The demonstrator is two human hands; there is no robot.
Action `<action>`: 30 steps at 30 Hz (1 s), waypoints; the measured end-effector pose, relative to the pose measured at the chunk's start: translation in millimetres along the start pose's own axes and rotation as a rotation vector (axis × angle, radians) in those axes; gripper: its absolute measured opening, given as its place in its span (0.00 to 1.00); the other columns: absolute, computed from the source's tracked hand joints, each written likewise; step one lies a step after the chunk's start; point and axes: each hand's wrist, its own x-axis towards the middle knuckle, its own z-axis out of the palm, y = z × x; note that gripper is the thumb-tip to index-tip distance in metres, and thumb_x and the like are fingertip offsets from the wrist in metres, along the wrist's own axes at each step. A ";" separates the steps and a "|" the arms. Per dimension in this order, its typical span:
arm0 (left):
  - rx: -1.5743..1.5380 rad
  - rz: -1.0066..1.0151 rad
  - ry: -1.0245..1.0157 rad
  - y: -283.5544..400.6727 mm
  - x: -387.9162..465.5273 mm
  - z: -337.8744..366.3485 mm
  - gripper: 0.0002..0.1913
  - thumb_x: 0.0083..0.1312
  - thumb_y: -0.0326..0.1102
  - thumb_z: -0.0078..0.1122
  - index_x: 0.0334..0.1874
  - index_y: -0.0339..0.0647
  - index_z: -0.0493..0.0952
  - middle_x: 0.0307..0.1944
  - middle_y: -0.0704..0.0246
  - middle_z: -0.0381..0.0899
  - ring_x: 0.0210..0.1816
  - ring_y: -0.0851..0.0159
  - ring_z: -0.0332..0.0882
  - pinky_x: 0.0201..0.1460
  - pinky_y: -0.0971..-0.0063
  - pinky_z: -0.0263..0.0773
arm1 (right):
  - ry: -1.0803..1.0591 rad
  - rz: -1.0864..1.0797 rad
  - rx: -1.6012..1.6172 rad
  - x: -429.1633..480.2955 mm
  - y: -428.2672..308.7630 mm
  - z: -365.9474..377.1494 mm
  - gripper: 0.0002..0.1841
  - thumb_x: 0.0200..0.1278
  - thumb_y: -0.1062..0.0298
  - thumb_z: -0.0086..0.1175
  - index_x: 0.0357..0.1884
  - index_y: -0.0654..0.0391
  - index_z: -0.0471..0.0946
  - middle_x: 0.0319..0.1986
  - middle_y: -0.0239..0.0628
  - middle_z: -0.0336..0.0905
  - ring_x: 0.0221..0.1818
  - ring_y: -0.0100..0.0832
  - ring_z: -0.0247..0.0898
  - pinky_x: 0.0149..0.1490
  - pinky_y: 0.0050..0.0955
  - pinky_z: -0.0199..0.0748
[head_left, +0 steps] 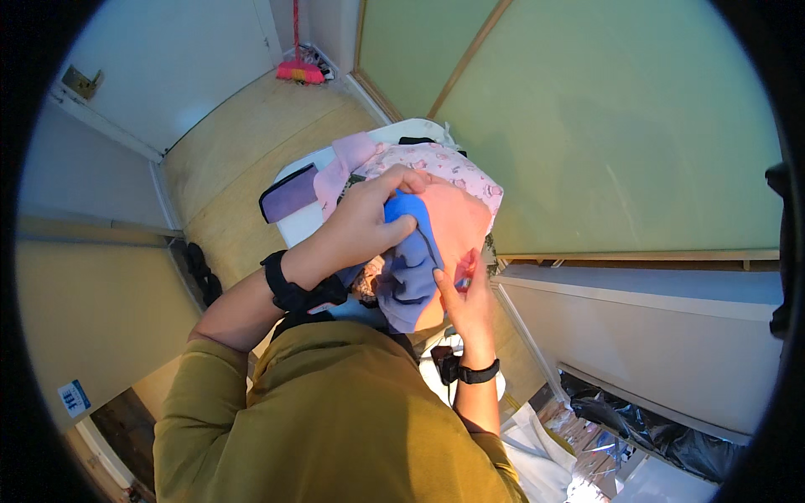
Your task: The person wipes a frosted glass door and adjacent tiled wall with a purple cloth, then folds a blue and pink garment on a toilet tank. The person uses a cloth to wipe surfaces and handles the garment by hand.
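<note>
A blue and peach-orange garment (456, 217) is held up in front of me between both hands. My left hand (371, 214) grips its upper edge, thumb on the blue part. Lower down on the right, my right hand (466, 295) pinches the orange side. Behind the garment, pink printed fabric (434, 157) and a plain pink cloth piece (352, 154) lie on a white surface (383, 133), whose support is hidden. On its left edge rests a purple case with dark trim (289, 193). Below my left hand, a patterned cloth (368, 280) shows partly.
A pink broom (300, 71) stands in the far corner beside a white door (182, 56). Green sliding panels (604, 126) rise at the right. Black plastic (635, 412) and a white cloth (538, 449) lie at lower right. A cardboard-coloured panel (94, 314) stands at left.
</note>
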 end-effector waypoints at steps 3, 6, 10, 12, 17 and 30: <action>-0.029 -0.047 -0.119 -1.2 1.4 0.4 0.18 0.55 0.29 0.58 0.50 0.39 0.73 0.39 0.73 0.75 0.40 0.73 0.72 0.44 0.78 0.69 | -0.166 0.362 0.383 -5.1 35.0 13.8 0.44 0.62 0.58 0.62 0.72 0.64 0.49 0.50 0.48 0.77 0.42 0.33 0.78 0.45 0.31 0.76; -0.030 0.024 -0.086 -0.7 6.8 2.3 0.19 0.55 0.28 0.58 0.50 0.39 0.74 0.44 0.70 0.75 0.45 0.72 0.72 0.50 0.78 0.68 | -0.200 0.561 1.005 -16.7 55.2 21.7 0.43 0.65 0.67 0.58 0.73 0.61 0.42 0.47 0.44 0.78 0.38 0.26 0.78 0.42 0.26 0.78; 0.047 0.168 -0.042 -2.8 17.7 1.0 0.18 0.55 0.26 0.56 0.51 0.38 0.74 0.47 0.69 0.75 0.51 0.71 0.72 0.57 0.77 0.66 | -0.109 0.643 1.449 -21.2 46.9 7.5 0.24 0.61 0.80 0.54 0.61 0.65 0.65 0.38 0.42 0.81 0.37 0.28 0.79 0.44 0.29 0.81; -0.027 0.137 -0.065 -6.6 20.9 -1.1 0.18 0.56 0.24 0.53 0.50 0.38 0.73 0.48 0.69 0.76 0.52 0.71 0.72 0.59 0.77 0.66 | -0.049 0.613 1.427 -19.7 29.0 -17.9 0.16 0.57 0.83 0.55 0.49 0.66 0.75 0.38 0.42 0.82 0.37 0.29 0.79 0.46 0.30 0.81; -0.228 0.013 -0.020 -23.0 18.5 -12.3 0.17 0.55 0.21 0.52 0.48 0.37 0.74 0.46 0.69 0.77 0.49 0.69 0.74 0.55 0.76 0.68 | 0.197 -0.299 0.419 -68.5 -37.6 -82.8 0.08 0.56 0.76 0.60 0.39 0.62 0.82 0.42 0.46 0.82 0.49 0.43 0.77 0.56 0.34 0.71; 0.231 0.210 -0.007 -35.5 16.2 -38.3 0.11 0.64 0.27 0.57 0.48 0.35 0.77 0.45 0.69 0.76 0.46 0.73 0.72 0.48 0.79 0.69 | -0.341 -0.232 0.135 -40.8 1.1 17.1 0.40 0.39 0.65 0.75 0.59 0.59 0.69 0.45 0.47 0.76 0.43 0.44 0.75 0.47 0.36 0.74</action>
